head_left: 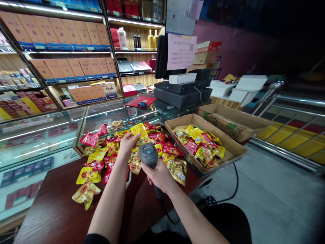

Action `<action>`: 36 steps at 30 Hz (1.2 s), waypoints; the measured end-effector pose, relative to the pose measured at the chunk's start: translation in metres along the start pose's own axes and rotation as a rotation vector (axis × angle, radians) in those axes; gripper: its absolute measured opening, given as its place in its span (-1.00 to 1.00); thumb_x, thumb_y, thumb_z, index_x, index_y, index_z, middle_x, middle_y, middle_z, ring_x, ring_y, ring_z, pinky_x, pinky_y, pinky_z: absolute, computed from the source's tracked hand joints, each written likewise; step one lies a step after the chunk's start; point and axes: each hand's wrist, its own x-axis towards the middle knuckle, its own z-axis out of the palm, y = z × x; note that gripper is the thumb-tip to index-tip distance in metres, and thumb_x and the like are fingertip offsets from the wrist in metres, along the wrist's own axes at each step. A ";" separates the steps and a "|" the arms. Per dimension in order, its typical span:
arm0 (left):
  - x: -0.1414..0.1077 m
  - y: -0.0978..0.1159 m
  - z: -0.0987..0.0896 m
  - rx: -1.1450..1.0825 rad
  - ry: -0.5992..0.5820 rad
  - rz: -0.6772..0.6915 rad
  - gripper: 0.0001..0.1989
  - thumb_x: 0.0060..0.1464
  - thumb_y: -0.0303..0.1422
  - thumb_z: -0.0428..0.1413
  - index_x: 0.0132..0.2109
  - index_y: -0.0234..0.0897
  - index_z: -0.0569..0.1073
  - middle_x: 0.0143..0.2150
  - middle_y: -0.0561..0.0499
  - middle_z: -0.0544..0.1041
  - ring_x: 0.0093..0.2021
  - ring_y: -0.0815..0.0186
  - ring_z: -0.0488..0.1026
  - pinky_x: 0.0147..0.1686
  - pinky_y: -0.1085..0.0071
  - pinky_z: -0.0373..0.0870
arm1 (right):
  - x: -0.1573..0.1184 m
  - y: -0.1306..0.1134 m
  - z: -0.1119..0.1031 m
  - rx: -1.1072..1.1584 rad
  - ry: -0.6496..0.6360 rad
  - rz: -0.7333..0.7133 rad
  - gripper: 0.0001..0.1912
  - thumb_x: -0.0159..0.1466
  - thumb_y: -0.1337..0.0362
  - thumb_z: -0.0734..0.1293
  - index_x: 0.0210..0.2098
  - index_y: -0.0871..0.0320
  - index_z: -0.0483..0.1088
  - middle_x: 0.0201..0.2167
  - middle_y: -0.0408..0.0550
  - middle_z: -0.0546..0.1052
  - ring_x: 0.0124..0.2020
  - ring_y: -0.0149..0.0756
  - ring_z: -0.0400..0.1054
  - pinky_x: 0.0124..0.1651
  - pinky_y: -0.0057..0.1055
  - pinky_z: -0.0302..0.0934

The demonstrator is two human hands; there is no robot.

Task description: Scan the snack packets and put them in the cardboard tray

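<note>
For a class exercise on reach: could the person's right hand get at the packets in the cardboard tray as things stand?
Probably yes. The right hand is close to the cardboard tray, with only a few loose foil packets between them, though the handheld barcode scanner it grips could hamper picking up.

Bare forearms (111,200), black sleeve cuff (96,239), black clothing (225,225)

one barcode scanner (148,155); two cardboard trays (181,122)

L hand (128,144) raised, half open; R hand (158,175) curled in tight grip, wrist bent.
</note>
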 end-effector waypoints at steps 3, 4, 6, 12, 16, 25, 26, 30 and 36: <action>0.003 -0.003 -0.001 0.007 0.000 -0.008 -0.59 -0.35 -0.15 0.34 -0.42 -0.28 0.36 -0.63 0.19 0.34 -0.68 0.53 0.21 -0.65 0.57 0.15 | 0.000 0.001 -0.001 -0.014 0.013 -0.008 -0.75 0.11 0.04 0.33 -0.48 0.09 0.31 -0.79 -0.26 0.30 -0.80 -0.43 0.16 -0.73 -0.49 0.04; 0.004 -0.003 -0.001 -0.002 -0.004 -0.013 -0.59 -0.35 -0.15 0.34 -0.41 -0.28 0.38 -0.60 0.16 0.37 -0.67 0.51 0.24 -0.63 0.56 0.18 | 0.000 0.002 -0.001 -0.016 0.014 -0.009 -0.74 0.11 0.04 0.33 -0.49 0.09 0.31 -0.79 -0.26 0.30 -0.80 -0.43 0.16 -0.73 -0.49 0.04; 0.005 -0.005 -0.001 -0.014 -0.006 -0.035 -0.57 -0.36 -0.15 0.34 -0.36 -0.29 0.41 -0.56 0.12 0.43 -0.63 0.47 0.30 -0.59 0.53 0.22 | 0.000 0.002 -0.001 -0.013 0.009 -0.006 -0.74 0.11 0.05 0.33 -0.50 0.09 0.30 -0.79 -0.26 0.29 -0.80 -0.44 0.16 -0.73 -0.50 0.04; 0.002 -0.001 -0.001 -0.015 -0.012 -0.008 -0.57 -0.37 -0.15 0.35 -0.45 -0.28 0.32 -0.66 0.23 0.26 -0.71 0.57 0.13 -0.68 0.59 0.08 | 0.000 0.002 0.001 0.037 0.009 0.034 -0.79 0.11 0.09 0.34 -0.47 0.10 0.34 -0.77 -0.26 0.31 -0.78 -0.44 0.14 -0.71 -0.49 0.04; -0.004 0.004 0.003 0.034 -0.023 -0.018 -0.56 -0.36 -0.13 0.35 -0.43 -0.29 0.33 -0.63 0.21 0.31 -0.71 0.57 0.16 -0.68 0.60 0.12 | 0.008 -0.009 -0.015 0.103 0.096 -0.066 -0.89 0.04 0.24 0.38 -0.45 0.14 0.41 -0.56 -0.19 0.46 -0.54 -0.43 0.31 -0.44 -0.49 0.22; -0.018 -0.013 0.064 0.183 -0.240 -0.106 -0.59 -0.25 -0.09 0.31 -0.35 -0.31 0.45 -0.58 0.11 0.40 -0.68 0.52 0.25 -0.68 0.58 0.23 | 0.058 -0.051 -0.108 0.472 0.100 0.296 -0.91 0.02 0.37 0.37 -0.42 0.20 0.42 -0.61 -0.19 0.42 -0.60 -0.46 0.27 -0.47 -0.52 0.23; -0.015 -0.013 0.075 0.170 -0.272 -0.136 -0.60 -0.22 -0.09 0.30 -0.34 -0.31 0.46 -0.57 0.10 0.41 -0.67 0.51 0.28 -0.66 0.57 0.27 | 0.062 -0.054 -0.121 0.487 0.086 0.333 -0.93 0.04 0.39 0.35 -0.43 0.21 0.40 -0.63 -0.19 0.41 -0.62 -0.46 0.27 -0.48 -0.51 0.24; 0.002 -0.002 0.131 0.041 -0.444 -0.293 -0.64 -0.12 -0.17 0.28 -0.25 -0.34 0.45 -0.46 0.00 0.48 -0.55 0.41 0.43 -0.50 0.46 0.44 | 0.070 -0.070 -0.176 0.497 0.134 0.385 -0.98 0.09 0.41 0.31 -0.44 0.22 0.37 -0.69 -0.18 0.38 -0.64 -0.43 0.27 -0.50 -0.51 0.26; 0.012 0.006 0.228 -0.049 -0.607 -0.332 -0.64 0.06 -0.22 0.16 -0.05 -0.36 0.42 -0.13 -0.17 0.51 -0.38 0.33 0.49 -0.34 0.36 0.46 | 0.056 -0.095 -0.258 0.488 0.417 0.263 -0.91 0.07 0.44 0.25 -0.42 0.21 0.38 -0.71 -0.19 0.37 -0.68 -0.41 0.23 -0.53 -0.45 0.24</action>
